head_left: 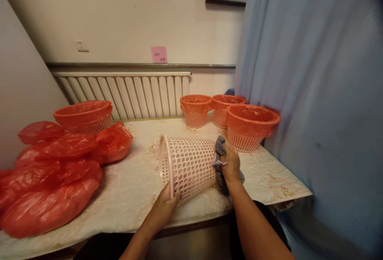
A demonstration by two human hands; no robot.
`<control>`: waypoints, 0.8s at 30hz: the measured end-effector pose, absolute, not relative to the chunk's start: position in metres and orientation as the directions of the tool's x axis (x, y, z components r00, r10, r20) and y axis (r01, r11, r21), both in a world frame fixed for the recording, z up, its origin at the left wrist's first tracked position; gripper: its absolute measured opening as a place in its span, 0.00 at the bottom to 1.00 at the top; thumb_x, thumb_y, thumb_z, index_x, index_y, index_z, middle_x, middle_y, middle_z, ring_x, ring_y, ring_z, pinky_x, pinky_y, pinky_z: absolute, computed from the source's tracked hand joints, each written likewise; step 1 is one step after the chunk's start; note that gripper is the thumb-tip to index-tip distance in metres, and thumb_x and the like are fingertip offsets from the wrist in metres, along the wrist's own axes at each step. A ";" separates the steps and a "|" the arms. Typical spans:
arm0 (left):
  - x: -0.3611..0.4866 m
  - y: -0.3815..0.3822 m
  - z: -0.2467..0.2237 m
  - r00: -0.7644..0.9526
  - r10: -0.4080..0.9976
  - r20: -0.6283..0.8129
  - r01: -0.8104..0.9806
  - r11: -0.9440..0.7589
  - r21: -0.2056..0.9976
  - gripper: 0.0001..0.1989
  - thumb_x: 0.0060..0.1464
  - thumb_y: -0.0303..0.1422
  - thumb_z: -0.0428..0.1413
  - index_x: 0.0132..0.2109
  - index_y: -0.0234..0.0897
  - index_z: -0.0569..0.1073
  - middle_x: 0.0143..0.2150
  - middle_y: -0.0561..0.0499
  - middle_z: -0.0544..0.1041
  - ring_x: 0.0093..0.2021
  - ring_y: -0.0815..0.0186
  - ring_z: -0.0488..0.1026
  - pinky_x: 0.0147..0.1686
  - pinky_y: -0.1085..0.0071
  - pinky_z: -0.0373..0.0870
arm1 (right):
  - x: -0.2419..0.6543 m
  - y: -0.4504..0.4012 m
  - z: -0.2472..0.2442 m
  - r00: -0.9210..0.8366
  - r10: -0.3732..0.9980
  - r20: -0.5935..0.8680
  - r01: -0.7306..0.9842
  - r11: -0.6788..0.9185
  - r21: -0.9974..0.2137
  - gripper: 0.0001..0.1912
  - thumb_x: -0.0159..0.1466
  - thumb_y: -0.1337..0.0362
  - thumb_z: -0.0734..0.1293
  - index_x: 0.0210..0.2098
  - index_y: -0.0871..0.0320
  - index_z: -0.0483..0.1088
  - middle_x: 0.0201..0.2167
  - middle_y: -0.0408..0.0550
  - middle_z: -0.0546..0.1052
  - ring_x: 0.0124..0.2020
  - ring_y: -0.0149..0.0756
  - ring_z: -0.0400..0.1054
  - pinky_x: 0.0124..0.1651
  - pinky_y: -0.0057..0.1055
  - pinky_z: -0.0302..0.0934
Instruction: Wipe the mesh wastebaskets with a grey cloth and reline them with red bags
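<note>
A pale pink plastic wastebasket (191, 164) with a lattice wall lies tipped on its side, its mouth facing left. My left hand (167, 202) grips its rim, the thumb outside and the fingers partly showing through the holes. At the basket's bottom end, my right hand (231, 162) is closed on a grey cloth (220, 172), which is pressed against the base. A strip of light purple shows on the cloth. How the right fingertips lie is hidden behind the cloth and hand.
Several baskets lined with red bags stand around: one basket (251, 126) right, others behind it, one basket (83, 116) left. Red plastic bags (56, 188) heap up on the left of the cloth-covered table (128, 196). A blue curtain (314, 92) hangs right; a radiator (134, 96) lies behind.
</note>
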State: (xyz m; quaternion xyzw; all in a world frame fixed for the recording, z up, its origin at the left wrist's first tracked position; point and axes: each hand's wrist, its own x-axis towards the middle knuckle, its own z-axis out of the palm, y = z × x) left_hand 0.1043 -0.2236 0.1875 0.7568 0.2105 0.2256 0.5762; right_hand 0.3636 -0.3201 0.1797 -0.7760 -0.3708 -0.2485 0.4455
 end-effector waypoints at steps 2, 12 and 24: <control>0.103 -0.222 0.187 0.816 0.569 0.101 0.053 -0.247 0.968 0.24 0.57 0.35 0.50 0.60 0.34 0.65 0.59 0.43 0.72 0.57 0.55 0.68 0.61 0.56 0.59 | 0.354 -0.319 0.178 0.597 0.345 0.724 0.797 -0.362 -0.484 0.27 0.51 0.77 0.57 0.48 0.60 0.71 0.49 0.53 0.74 0.48 0.45 0.64 0.52 0.41 0.59; 0.105 -0.217 0.181 0.827 0.543 0.144 -0.018 -0.231 0.973 0.20 0.54 0.38 0.53 0.51 0.33 0.72 0.48 0.44 0.78 0.49 0.55 0.72 0.55 0.59 0.64 | 0.254 -0.307 0.198 0.177 0.532 0.828 0.963 0.079 -0.257 0.31 0.48 0.77 0.59 0.51 0.61 0.68 0.57 0.51 0.69 0.55 0.49 0.57 0.56 0.48 0.54; 0.092 -0.236 0.170 0.896 0.399 0.196 -0.042 -0.364 0.930 0.17 0.57 0.41 0.51 0.45 0.33 0.75 0.40 0.46 0.78 0.45 0.56 0.69 0.53 0.62 0.63 | 0.227 -0.304 0.213 0.122 0.504 0.855 0.949 0.193 -0.249 0.21 0.60 0.74 0.59 0.52 0.58 0.69 0.55 0.48 0.71 0.53 0.46 0.59 0.53 0.45 0.56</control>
